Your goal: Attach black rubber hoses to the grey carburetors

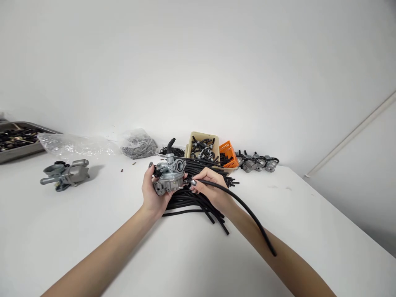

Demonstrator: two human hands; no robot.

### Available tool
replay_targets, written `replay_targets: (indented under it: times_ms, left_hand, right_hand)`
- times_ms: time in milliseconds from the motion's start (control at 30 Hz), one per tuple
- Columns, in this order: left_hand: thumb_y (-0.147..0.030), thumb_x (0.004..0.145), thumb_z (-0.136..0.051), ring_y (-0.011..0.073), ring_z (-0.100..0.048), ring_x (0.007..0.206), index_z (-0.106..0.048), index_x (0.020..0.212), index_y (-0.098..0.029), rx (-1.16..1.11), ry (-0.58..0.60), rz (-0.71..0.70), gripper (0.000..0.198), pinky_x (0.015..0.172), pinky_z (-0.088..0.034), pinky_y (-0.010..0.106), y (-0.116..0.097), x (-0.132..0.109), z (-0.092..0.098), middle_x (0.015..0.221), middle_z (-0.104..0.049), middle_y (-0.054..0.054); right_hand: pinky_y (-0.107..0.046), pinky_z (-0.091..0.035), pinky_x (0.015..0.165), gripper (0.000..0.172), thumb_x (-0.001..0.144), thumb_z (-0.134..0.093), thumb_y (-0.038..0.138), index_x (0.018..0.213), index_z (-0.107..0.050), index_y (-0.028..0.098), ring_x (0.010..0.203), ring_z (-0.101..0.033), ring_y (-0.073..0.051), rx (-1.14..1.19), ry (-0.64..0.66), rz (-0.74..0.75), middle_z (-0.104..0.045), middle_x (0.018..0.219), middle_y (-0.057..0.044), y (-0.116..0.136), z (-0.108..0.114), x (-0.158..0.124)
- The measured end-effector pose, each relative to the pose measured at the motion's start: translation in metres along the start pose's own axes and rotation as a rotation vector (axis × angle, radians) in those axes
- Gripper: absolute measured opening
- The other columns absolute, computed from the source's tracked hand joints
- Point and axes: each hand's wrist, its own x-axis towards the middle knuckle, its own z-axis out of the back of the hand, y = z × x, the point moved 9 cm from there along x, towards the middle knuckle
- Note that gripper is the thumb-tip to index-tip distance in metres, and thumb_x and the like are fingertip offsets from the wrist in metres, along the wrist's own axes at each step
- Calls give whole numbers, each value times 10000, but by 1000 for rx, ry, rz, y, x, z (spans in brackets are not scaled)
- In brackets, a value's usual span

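Observation:
My left hand [152, 190] grips a die-cast metal carburetor [169, 175], which has a short black rubber elbow on its top. My right hand [210, 189] pinches a long black rubber hose [247, 209] between fingers and thumb. The hose's held end sits right at the carburetor's side, though the exact contact is hidden by my fingers. Beneath both hands lies a pile of cut black rubber hoses [198, 202]. A second carburetor [66, 175] rests on the table, left of my left hand.
The white table [77, 235] meets a white wall. Along the back stand a metal tray of dark parts [18, 140], a plastic bag of small parts [139, 144], a tan basket of fittings [202, 146], an orange basket [229, 154], and a row of carburetors [256, 162].

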Motion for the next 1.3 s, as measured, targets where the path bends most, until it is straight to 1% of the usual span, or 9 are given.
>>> replay_targets:
  times_ms: [200,300,400,700,867,933,1033,1133,1300]
  left_hand:
    - [-522,864,-442,367,-645,913,-607,1064,-43,29,13,-16,544,712,-584,395,1,1,3,959,-645,234]
    - [-510,876,-453,364,-648,915,-521,1232,-152,49,44,-43,510,691,-580,411,-1,2,2,978,-651,193]
    - [-490,886,-453,347,-659,885,-504,1253,-227,72,53,-82,454,669,-580,399,-3,2,2,991,-654,154]
    - [-459,886,-445,335,-664,828,-542,1143,-182,16,-31,-107,390,563,-572,351,4,-2,7,991,-639,147]
    - [-482,900,-423,330,-652,850,-522,1202,-116,8,-7,2,484,614,-585,408,14,3,7,969,-626,167]
    - [-481,910,-430,313,-653,858,-517,1223,-158,11,21,12,459,654,-587,419,14,3,4,978,-632,150]
    - [-470,917,-443,298,-658,849,-535,1219,-233,31,71,-20,394,682,-587,432,10,1,-1,1043,-635,119]
    - [-469,916,-457,297,-646,899,-543,1239,-250,42,109,-24,400,742,-583,441,11,-2,-3,1129,-614,108]
    - [-523,884,-512,314,-591,1047,-486,1320,-277,19,223,60,501,865,-549,450,19,-2,-9,1248,-559,95]
  right_hand:
    - [-247,-484,609,242,772,-705,330,770,-532,162,631,-615,-118,182,43,-99,-638,673,-13,-19,-3,1]
    - [-247,-494,629,229,767,-713,301,766,-537,154,642,-621,-115,225,91,-120,-644,679,-18,-22,-8,1]
    - [-252,-503,636,198,770,-704,266,766,-542,153,641,-624,-118,188,105,-107,-647,679,-18,-20,-9,0]
    - [-260,-514,618,145,754,-656,190,751,-514,163,625,-626,-126,93,25,-4,-597,673,8,-17,-13,-6]
    - [-248,-487,570,166,760,-683,253,767,-546,160,575,-600,-119,148,52,-52,-612,623,6,-21,-8,2]
    - [-243,-470,556,207,727,-731,291,763,-580,152,550,-579,-109,184,13,-59,-612,617,7,-24,1,7]
    - [-231,-453,573,265,682,-783,323,770,-602,150,573,-568,-95,259,-111,-84,-620,655,8,-33,16,10]
    - [-220,-443,587,317,680,-786,351,828,-596,145,621,-580,-99,287,-145,-124,-622,683,5,-41,16,9]
    - [-246,-491,597,624,546,-860,276,1015,-457,187,606,-591,-120,313,-220,-161,-609,672,52,-39,14,3]
